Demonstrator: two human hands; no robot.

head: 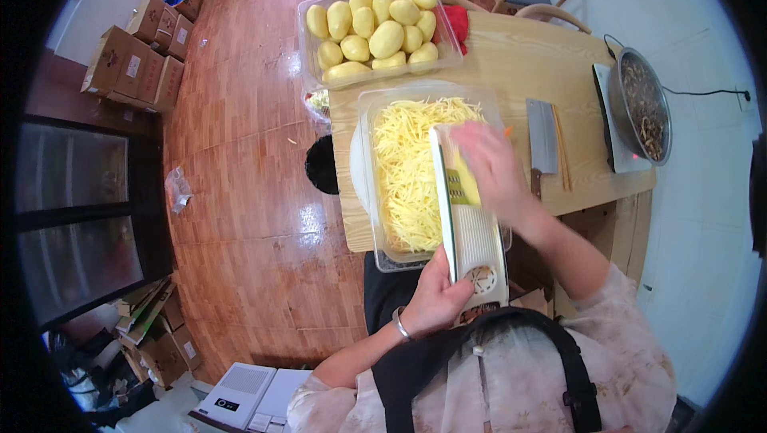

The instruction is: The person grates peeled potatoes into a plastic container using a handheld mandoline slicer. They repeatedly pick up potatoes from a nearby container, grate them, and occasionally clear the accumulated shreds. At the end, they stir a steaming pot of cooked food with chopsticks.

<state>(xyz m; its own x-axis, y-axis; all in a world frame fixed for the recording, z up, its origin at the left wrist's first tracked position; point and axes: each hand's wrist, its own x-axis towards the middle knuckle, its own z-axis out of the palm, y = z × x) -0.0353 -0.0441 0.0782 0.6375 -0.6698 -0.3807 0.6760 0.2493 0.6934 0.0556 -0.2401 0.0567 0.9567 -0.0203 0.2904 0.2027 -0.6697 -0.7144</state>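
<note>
My left hand (pixel 440 298) grips the lower end of a white mandoline grater (pixel 476 229), its thumb on the face near a round hole. The grater slants over the right side of a clear plastic container (pixel 367 163) heaped with shredded potato (pixel 413 175). Blurred by motion, my right hand (pixel 491 169) presses a peeled potato (pixel 466 178) on the grater's blade section. The fingers hide much of that potato and the grater's upper right edge. Beyond stands a second clear container (pixel 383 75) of whole peeled potatoes (pixel 386 39).
On the wooden table (pixel 509 67) lie a cleaver (pixel 542 136) and chopsticks (pixel 561 148). A steel bowl of dark food (pixel 644 106) sits tilted on an induction cooker (pixel 623 148) at the right. A black bin (pixel 322 164) stands by the left table edge. Cardboard boxes (pixel 129 70) line the far left.
</note>
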